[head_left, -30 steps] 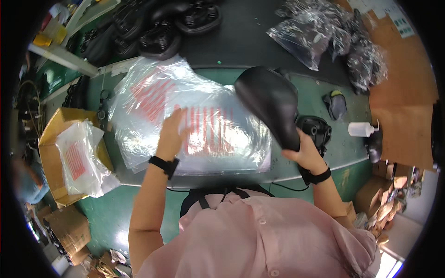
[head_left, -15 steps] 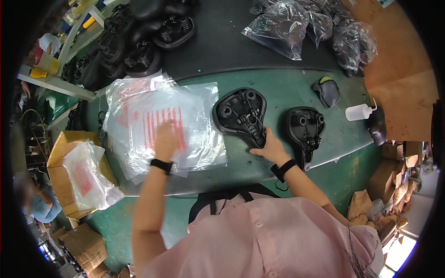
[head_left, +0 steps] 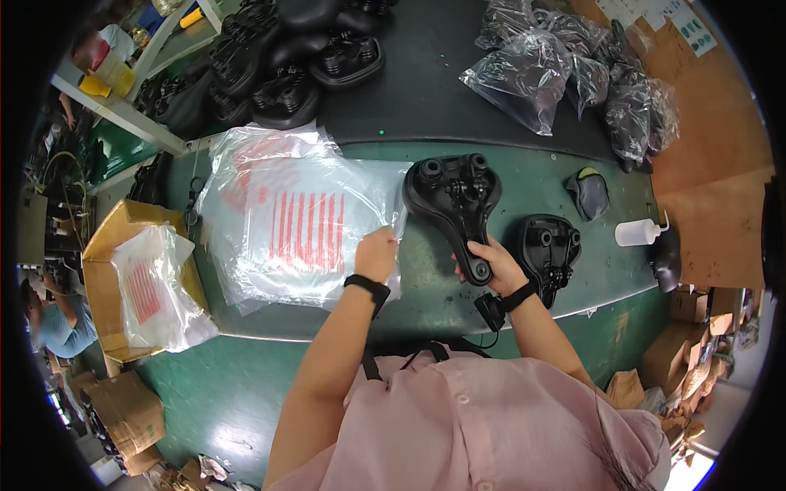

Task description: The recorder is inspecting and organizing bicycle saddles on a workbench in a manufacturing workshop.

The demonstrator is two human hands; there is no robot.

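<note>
My right hand [head_left: 498,267] grips the narrow nose of a black bicycle saddle [head_left: 450,192], its underside with rails and springs facing up. My left hand [head_left: 377,255] is closed at the right edge of a stack of clear plastic bags [head_left: 307,233] with red printing; its fingers appear to pinch the edge of the top bag. Just right of my right hand, a second black saddle [head_left: 547,254] lies underside up on the green table [head_left: 524,180].
A cardboard box [head_left: 94,258] at the left holds more bags. Black saddles [head_left: 282,98] are heaped at the far left, bagged saddles [head_left: 524,78] at the far right. A dark pouch-like item [head_left: 588,196] and a white squeeze bottle [head_left: 639,232] lie at the right.
My left hand has moved right, from the middle of the bag stack to its right edge, and closed. My right hand has shifted along the saddle's nose, and the saddle has tilted.
</note>
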